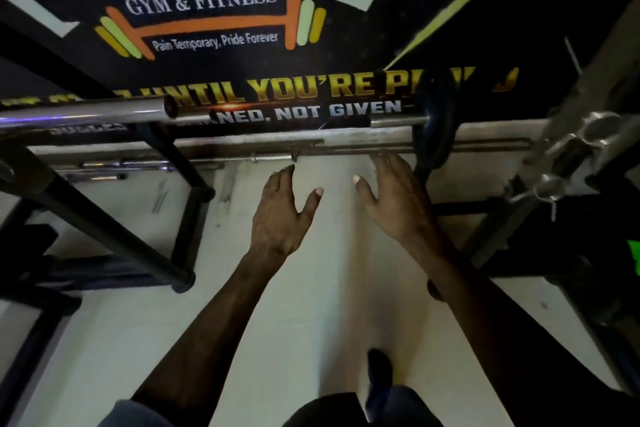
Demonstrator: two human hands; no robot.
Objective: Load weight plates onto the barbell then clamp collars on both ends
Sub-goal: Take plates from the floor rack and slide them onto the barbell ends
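A chrome barbell [86, 114] comes in from the left, and its bare sleeve end stops near the middle of the view. Further right, a second chrome sleeve [398, 121] carries a dark weight plate [434, 125] seen edge-on. My left hand [284, 211] and my right hand [394, 198] reach forward below the bars, fingers spread, holding nothing. The right hand's fingertips are close to the lower edge of the plate; whether they touch it is unclear. Several chrome spring collars [595, 130] hang at the right.
A black steel rack frame [114, 232] slants across the left. More bars [242, 146] lie along the foot of the wall under a gym banner [207, 21]. A dark machine frame [554, 236] stands at the right. My foot [379, 371] is on the pale floor.
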